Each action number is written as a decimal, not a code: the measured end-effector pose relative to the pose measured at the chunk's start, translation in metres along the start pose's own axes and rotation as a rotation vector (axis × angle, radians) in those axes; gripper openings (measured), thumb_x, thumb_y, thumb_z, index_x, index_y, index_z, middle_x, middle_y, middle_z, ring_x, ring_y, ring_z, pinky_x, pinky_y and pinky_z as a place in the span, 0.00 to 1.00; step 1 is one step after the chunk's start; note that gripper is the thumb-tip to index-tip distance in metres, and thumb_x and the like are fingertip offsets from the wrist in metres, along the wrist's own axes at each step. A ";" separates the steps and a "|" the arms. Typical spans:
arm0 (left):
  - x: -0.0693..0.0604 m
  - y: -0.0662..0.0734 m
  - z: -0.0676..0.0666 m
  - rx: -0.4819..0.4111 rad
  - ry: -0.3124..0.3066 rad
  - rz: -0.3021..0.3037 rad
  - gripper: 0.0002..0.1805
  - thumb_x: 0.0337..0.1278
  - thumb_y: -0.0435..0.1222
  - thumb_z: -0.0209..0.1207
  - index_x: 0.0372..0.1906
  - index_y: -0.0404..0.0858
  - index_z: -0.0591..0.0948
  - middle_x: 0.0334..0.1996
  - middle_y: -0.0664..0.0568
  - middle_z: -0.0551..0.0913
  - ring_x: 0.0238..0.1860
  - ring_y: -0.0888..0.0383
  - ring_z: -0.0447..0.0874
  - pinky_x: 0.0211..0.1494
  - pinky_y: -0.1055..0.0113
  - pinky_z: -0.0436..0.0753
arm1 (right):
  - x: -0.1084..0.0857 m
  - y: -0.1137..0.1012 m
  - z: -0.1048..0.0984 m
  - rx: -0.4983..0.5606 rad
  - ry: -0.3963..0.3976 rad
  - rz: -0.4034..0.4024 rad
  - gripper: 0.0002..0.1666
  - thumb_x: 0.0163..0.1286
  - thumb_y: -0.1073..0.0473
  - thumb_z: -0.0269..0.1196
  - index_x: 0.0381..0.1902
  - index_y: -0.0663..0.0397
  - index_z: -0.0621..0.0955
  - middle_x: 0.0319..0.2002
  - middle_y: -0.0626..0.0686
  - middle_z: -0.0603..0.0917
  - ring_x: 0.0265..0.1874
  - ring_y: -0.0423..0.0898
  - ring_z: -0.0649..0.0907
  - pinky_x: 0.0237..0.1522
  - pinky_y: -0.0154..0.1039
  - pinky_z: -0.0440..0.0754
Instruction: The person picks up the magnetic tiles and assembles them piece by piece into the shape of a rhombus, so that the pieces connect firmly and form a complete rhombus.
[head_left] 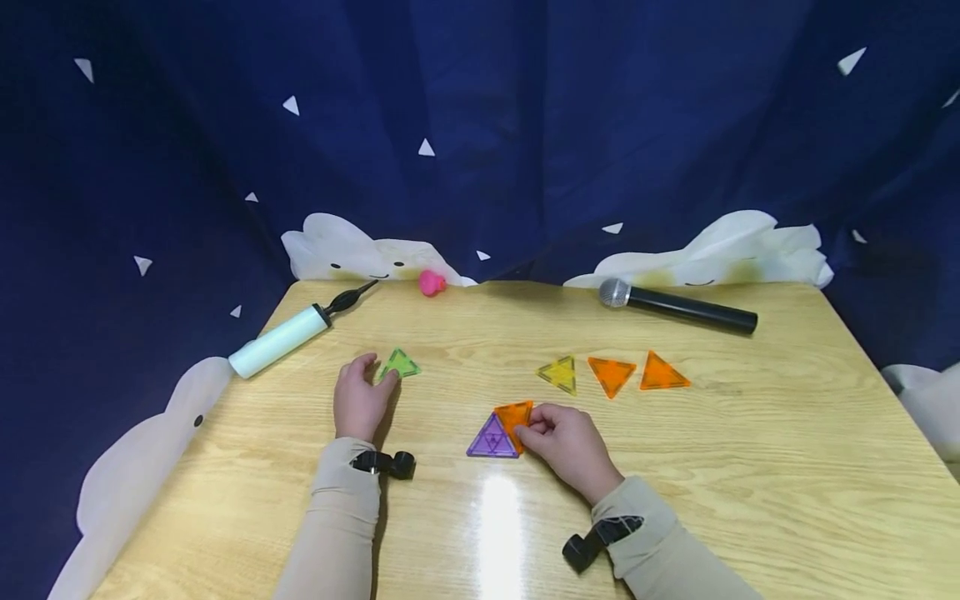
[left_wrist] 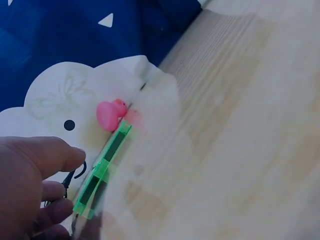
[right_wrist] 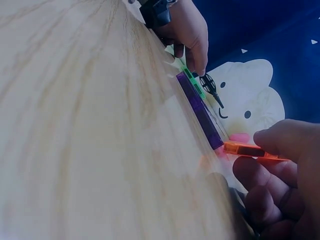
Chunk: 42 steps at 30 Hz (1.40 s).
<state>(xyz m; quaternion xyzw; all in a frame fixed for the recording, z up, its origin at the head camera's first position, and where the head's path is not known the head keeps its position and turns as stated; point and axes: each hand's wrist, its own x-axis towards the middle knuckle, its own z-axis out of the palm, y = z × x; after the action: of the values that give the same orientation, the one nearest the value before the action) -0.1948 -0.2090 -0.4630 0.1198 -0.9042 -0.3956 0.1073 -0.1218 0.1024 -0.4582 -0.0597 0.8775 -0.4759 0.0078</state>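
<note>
In the head view, my left hand (head_left: 361, 400) is at a green triangle tile (head_left: 402, 364), its thumb overlapping the tile's near edge. The left wrist view shows the thumb and fingers loosely spread beside the green tile (left_wrist: 103, 169), not closed around it. My right hand (head_left: 573, 446) pinches an orange triangle tile (head_left: 513, 414) between thumb and fingers. In the right wrist view that orange tile (right_wrist: 245, 150) is tilted, one end against the end of a purple triangle tile (right_wrist: 200, 110). The purple tile (head_left: 492, 437) lies on the table, left of the right hand.
Right of centre lie a yellow triangle tile (head_left: 559, 375) and two orange ones (head_left: 612, 377). Behind them is a black microphone (head_left: 678, 307). A pale blue hand pump (head_left: 281, 339) lies at the left edge, and a pink toy (head_left: 431, 283) is at the back of the wooden table (head_left: 712, 467).
</note>
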 end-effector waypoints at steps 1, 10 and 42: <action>0.001 0.000 -0.001 0.016 -0.009 0.000 0.31 0.62 0.44 0.64 0.65 0.33 0.74 0.59 0.38 0.75 0.62 0.40 0.72 0.65 0.48 0.68 | 0.000 0.000 0.000 0.001 0.001 -0.002 0.09 0.60 0.57 0.74 0.27 0.48 0.82 0.21 0.41 0.79 0.22 0.39 0.75 0.30 0.35 0.74; 0.005 0.004 -0.006 0.116 -0.078 -0.041 0.28 0.66 0.48 0.61 0.64 0.36 0.76 0.58 0.40 0.76 0.57 0.43 0.76 0.59 0.48 0.71 | -0.001 -0.001 0.003 -0.014 0.012 -0.016 0.09 0.60 0.57 0.74 0.27 0.47 0.82 0.21 0.39 0.80 0.22 0.37 0.75 0.31 0.35 0.75; 0.019 0.011 -0.002 0.231 -0.152 -0.058 0.26 0.60 0.52 0.66 0.56 0.39 0.82 0.46 0.47 0.81 0.45 0.49 0.79 0.47 0.51 0.73 | -0.001 -0.001 0.000 -0.007 0.005 -0.013 0.09 0.61 0.56 0.74 0.28 0.49 0.83 0.23 0.41 0.82 0.24 0.37 0.77 0.32 0.35 0.76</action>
<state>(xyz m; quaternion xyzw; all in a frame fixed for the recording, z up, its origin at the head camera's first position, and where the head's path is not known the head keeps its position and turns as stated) -0.2138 -0.2086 -0.4518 0.1273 -0.9454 -0.2997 0.0127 -0.1204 0.1020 -0.4568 -0.0640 0.8787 -0.4730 0.0023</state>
